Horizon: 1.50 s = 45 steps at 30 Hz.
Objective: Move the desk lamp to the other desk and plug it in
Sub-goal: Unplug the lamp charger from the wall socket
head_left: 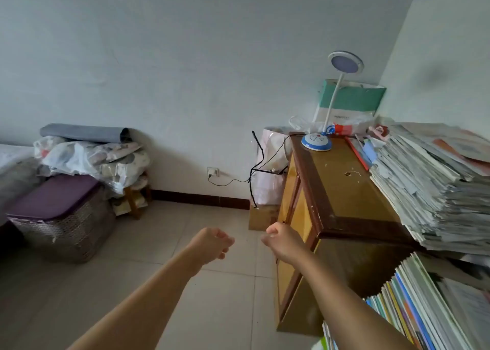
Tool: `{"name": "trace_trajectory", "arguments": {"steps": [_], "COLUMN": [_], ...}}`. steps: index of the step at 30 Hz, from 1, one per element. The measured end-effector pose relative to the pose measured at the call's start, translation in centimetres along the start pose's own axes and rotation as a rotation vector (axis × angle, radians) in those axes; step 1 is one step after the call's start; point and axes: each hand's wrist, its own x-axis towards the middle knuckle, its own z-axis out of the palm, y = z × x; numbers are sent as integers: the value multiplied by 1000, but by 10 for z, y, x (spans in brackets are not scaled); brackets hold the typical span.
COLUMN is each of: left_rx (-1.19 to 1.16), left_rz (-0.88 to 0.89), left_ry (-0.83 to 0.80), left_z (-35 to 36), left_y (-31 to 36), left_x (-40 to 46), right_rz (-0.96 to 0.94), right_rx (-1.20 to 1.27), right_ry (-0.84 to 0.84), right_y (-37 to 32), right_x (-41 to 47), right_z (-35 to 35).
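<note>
A white desk lamp [316, 140] with a blue round base and a round head on a bent neck stands at the far end of a brown wooden desk [342, 190]. Its black cord [267, 161] drops off the desk's left edge and runs to a plug in a white wall socket [212, 172] low on the wall. My left hand [212, 245] and my right hand [281, 239] are stretched out over the floor in front of the desk's near corner. Both are loosely curled and hold nothing. They are far from the lamp.
Tall piles of papers [434, 188] and books [413, 312] fill the desk's right side. A pink bag [269, 188] on a cardboard box [262, 217] stands beside the desk. A woven basket with a purple lid [61, 217] and bundled bedding [92, 156] sit at the left. Tiled floor lies between.
</note>
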Motion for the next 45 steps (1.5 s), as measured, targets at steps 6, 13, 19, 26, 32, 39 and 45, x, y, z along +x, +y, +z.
{"name": "trace_trajectory", "arguments": {"steps": [6, 13, 19, 26, 32, 39, 45], "left_rx": [-35, -42, -45, -80, -76, -72, -40], "left_rz": [-24, -41, -55, -28, 11, 13, 18], "left_ry": [74, 106, 103, 93, 54, 28, 12], "left_z": [2, -7, -33, -95, -164, -213, -232], "left_y": [7, 10, 6, 6, 12, 12, 23], "left_x": [12, 37, 87, 181, 269, 354, 440], "right_rz": [-10, -44, -21, 12, 55, 96, 104], "right_rx": [-8, -24, -48, -85, -91, -30, 27], "right_ry": [-2, -21, -50, -3, 49, 76, 45], "right_y": [1, -16, -34, -74, -126, -155, -164], "right_x": [20, 48, 96, 187, 280, 364, 449], "right_z": [-5, -2, 9, 30, 47, 59, 60]}}
